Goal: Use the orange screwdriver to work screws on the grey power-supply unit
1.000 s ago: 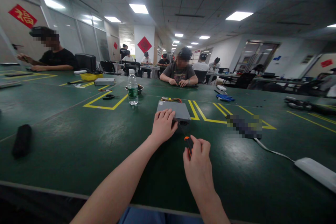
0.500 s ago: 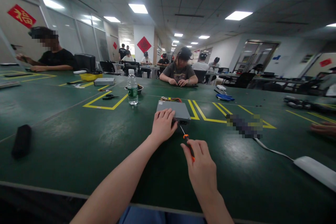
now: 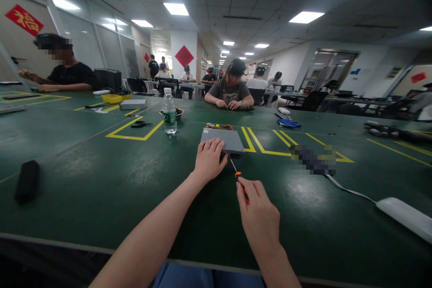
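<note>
A flat grey metal box lies on the green table, with coloured wires behind it. My left hand rests on the box's near left corner, fingers curled over its edge. My right hand is closed round the orange-and-black handle of a small screwdriver. The screwdriver's thin shaft points up and left, with its tip at the box's near face.
A water bottle stands left of the box. A black case lies at the near left; a white power strip with its cord lies at the right. Scissors, a yellow tray and blue gloves lie farther back. Other people sit at the tables beyond.
My right hand tilted the screwdriver from upright so its shaft now slants toward the box, tip at the near face. The left hand stayed on the box.
</note>
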